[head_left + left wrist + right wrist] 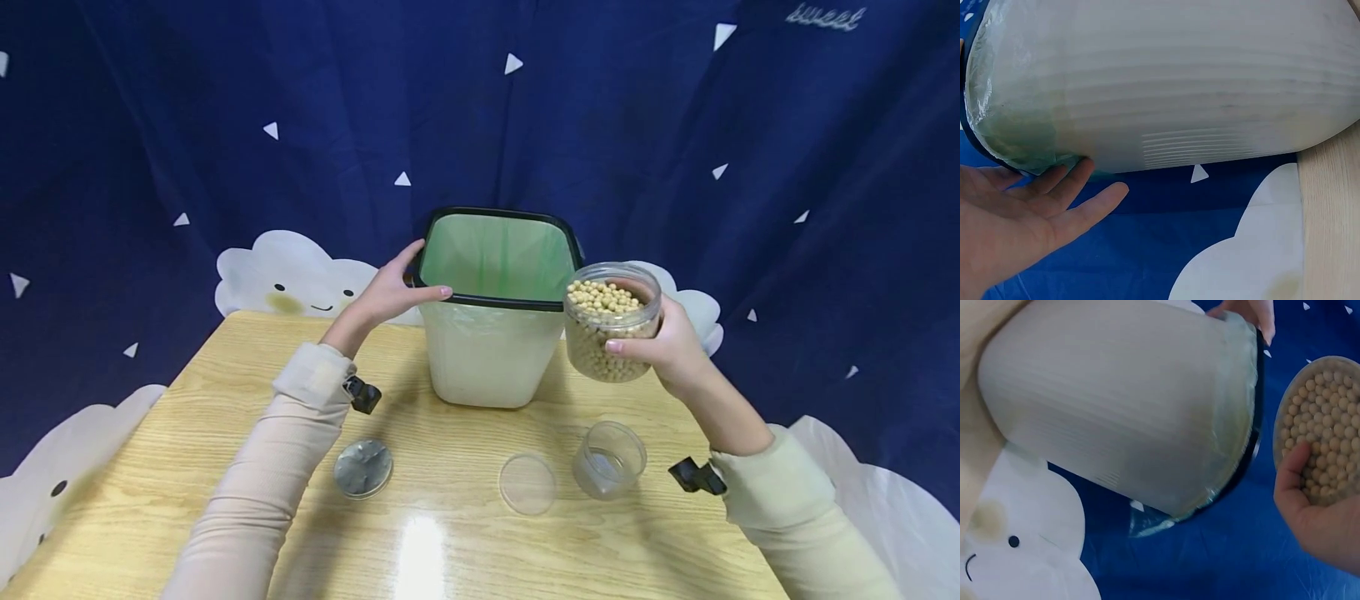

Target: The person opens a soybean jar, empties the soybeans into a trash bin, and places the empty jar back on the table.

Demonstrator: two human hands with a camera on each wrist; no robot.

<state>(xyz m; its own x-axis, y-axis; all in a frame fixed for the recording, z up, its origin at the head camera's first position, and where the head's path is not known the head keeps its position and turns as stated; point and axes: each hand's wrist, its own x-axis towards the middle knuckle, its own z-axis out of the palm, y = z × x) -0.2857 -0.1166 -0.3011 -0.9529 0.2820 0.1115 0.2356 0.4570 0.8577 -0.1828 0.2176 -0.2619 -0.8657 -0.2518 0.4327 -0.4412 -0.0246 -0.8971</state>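
Observation:
My left hand point(381, 293) holds the left corner of a white trash bin point(483, 358), thumb over its black rim point(510, 303) and fingers along the side. A pale green bag lines the bin; in the left wrist view its edge point(1029, 144) shows near the fingertips. With my right hand point(671, 343) I grip a clear plastic jar point(592, 350), raised just right of the bin and tilted a little toward it. Small round yellowish soybeans point(600, 297) fill most of the jar. The right wrist view shows my thumb point(1291, 481) against the jar's wall.
On the wooden table point(450, 442) lie a silver round lid point(363, 468) at left and a clear disc lid point(527, 485) nearer the middle. A clear plastic cup point(609, 462) stands beside the disc. Behind hangs a dark blue curtain point(337, 108).

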